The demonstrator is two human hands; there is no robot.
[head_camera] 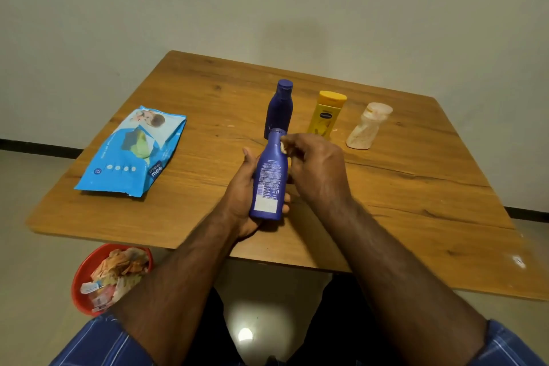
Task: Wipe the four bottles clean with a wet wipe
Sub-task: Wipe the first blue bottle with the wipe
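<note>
My left hand (242, 187) grips a blue lotion bottle (269, 178) from below, tilted with its cap pointing away and its back label up. My right hand (315, 163) presses a small white wet wipe (283, 147) against the bottle's shoulder near the cap; most of the wipe is hidden in the fingers. Three other bottles stand upright behind on the wooden table (386, 202): a dark blue one (279, 107), a yellow one (325, 114) and a white one (367, 126).
A blue pack of wet wipes (133, 151) lies on the table's left side. On the floor at the lower left stands a red bin (81, 276) filled with crumpled waste. The table's near edge runs just above my lap.
</note>
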